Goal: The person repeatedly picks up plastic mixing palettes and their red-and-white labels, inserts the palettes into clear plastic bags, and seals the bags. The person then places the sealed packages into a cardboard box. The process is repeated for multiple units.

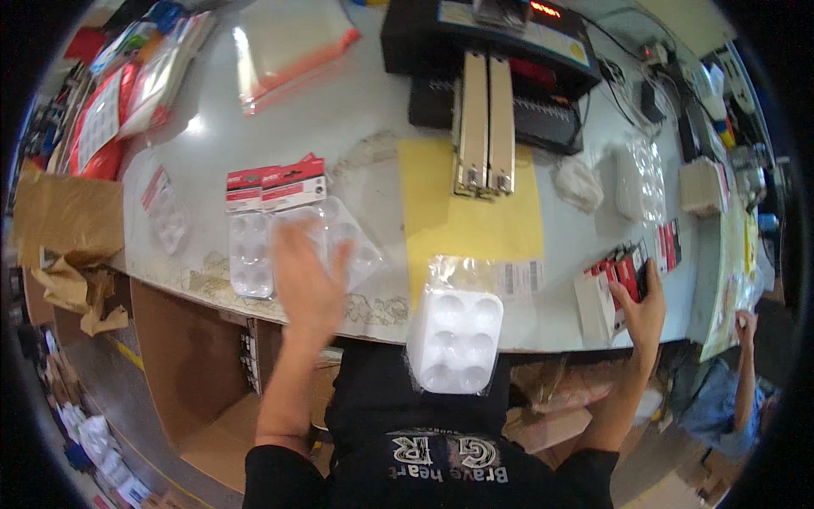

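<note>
My left hand [309, 284], a little blurred, lies over packaged white paint palettes [253, 254] with red-and-black header cards [292, 183]. Its thumb stands apart from the fingers. On the right, my right hand [643, 310] grips the top of a stack of header cards [598, 307] between thumb and fingers, near the table's front edge. Between my hands, a wrapped stack of white six-well palettes [459, 343] sits at the table edge, close to my body.
A black sealing machine [424, 38] with a red display stands at the back. Beneath its long arm [483, 127] lies a yellow sheet [428, 204]. Another palette stack [640, 180] is at right; clear bags [284, 42] lie at back left. Someone's hand [746, 327] shows far right.
</note>
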Demonstrator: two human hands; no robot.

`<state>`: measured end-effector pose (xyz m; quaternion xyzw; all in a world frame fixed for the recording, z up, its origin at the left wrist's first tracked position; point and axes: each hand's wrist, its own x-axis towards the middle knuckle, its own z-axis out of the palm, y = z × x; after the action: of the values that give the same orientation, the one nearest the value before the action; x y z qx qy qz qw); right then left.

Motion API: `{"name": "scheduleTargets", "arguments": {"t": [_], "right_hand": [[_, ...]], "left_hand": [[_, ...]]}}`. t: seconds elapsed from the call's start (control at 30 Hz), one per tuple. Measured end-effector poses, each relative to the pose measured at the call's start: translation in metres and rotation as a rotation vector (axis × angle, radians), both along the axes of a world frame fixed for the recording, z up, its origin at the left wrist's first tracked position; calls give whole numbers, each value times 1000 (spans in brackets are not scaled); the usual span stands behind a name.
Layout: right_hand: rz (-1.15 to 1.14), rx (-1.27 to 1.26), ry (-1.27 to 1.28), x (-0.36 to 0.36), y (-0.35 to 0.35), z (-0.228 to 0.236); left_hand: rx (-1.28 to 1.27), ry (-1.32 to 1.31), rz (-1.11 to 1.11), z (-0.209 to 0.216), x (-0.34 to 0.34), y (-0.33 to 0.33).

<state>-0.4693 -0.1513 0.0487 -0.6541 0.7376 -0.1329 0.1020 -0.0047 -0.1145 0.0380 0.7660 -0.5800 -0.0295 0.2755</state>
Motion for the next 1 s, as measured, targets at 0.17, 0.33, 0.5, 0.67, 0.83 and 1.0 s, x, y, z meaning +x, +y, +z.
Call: {"name": "scheduleTargets", "arguments": {"t": [0.17,0.33,0.5,0.67,0.83,1.0], "right_hand": [[67,0,-4,14,5,0],[94,1,34,30,6,15],[56,-32,44,38,13,17],[118,-27,-11,32,8,17],[179,-119,-78,20,-2,6],[126,-104,15,32,11,11]], "left_hand": [[264,588,-244,10,-80,27],[235,719,-129,11,-85,24],[30,1011,-221,11,-83,27],[286,1655,-207,21,-79,36],[393,1597,-200,27,-78,36],[364,1596,-247,31,-83,30]]}}
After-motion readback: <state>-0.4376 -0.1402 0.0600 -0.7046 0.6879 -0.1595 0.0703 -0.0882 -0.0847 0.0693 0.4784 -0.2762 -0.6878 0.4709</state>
